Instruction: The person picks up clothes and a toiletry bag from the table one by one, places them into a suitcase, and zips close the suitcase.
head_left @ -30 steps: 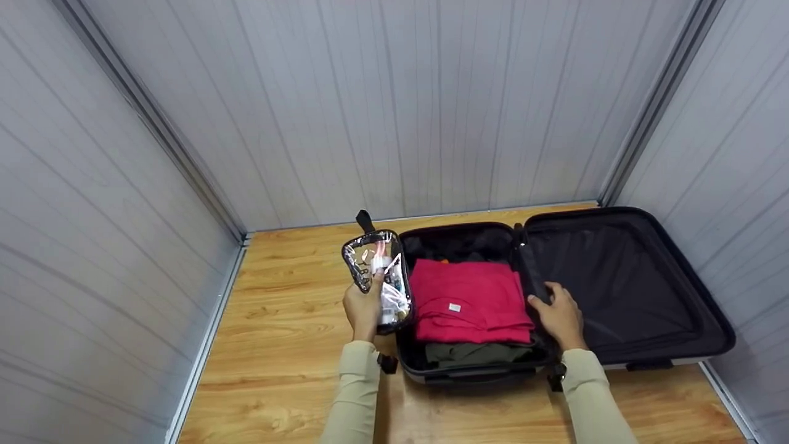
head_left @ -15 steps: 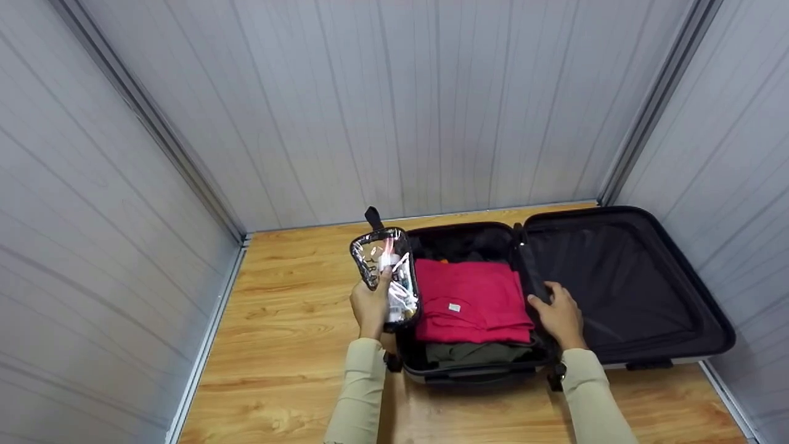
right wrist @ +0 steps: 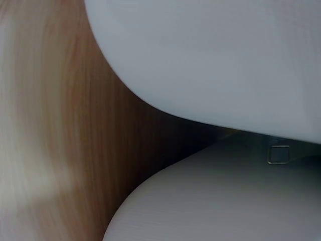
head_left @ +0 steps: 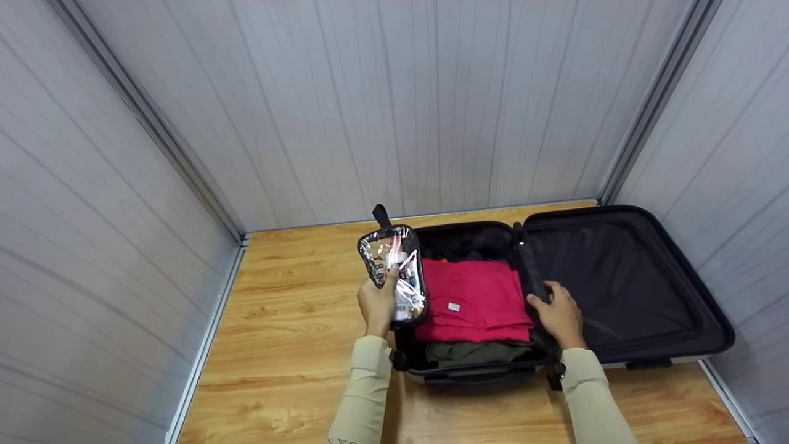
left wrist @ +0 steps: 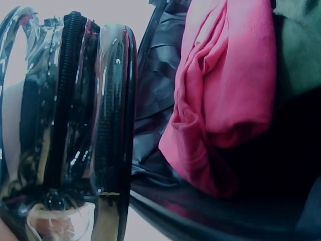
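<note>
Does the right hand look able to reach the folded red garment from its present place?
Probably yes. The right hand rests at the middle edge of the suitcase, beside the folded red garment, and nothing stands between them. The clear pouch in the left hand is at the garment's other side.

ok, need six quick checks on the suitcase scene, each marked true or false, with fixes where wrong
1. The left hand grips the pouch. True.
2. The suitcase is shut. False: it lies open, its two halves side by side.
3. The right hand is at the inner edge of the suitcase. True.
4. The pouch lies on the floor. False: it is held up in the left hand.
5. The red cloth has a white tag. True.
6. The pouch is opaque all over. False: it has a clear face.
</note>
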The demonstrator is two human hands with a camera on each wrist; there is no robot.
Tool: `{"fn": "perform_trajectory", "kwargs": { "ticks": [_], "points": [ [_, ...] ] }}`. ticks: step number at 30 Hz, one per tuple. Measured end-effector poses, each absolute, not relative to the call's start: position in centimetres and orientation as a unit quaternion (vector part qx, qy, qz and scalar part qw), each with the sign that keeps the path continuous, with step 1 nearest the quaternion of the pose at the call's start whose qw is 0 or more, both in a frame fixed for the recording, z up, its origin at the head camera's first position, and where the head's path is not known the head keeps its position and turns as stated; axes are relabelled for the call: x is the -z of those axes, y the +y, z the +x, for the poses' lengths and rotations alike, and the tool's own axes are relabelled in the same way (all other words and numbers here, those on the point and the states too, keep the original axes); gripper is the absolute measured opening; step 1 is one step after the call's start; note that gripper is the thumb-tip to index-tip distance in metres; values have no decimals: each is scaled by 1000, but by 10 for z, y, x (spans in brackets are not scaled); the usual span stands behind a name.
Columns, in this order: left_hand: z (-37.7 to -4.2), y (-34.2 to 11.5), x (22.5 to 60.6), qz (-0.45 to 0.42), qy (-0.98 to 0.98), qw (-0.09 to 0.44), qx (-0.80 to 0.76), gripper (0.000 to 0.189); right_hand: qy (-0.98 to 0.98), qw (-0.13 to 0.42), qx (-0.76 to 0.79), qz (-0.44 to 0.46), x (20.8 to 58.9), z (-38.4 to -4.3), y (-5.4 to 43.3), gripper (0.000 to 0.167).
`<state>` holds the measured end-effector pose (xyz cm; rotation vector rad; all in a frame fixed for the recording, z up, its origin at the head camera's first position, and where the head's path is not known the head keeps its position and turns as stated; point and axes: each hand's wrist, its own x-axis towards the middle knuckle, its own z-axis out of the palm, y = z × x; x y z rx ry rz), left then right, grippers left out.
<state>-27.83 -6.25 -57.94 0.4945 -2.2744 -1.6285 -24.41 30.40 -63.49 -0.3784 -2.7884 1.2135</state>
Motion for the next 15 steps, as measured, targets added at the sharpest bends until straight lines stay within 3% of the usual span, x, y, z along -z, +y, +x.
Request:
{"fn": "perform_trajectory", "kwargs": {
  "ticks": [15],
  "points": [
    [-275, -48, 579, 162, -789, 148, 574, 42, -907, 32, -402, -119, 635, -243, 302, 67]
  ]
}}
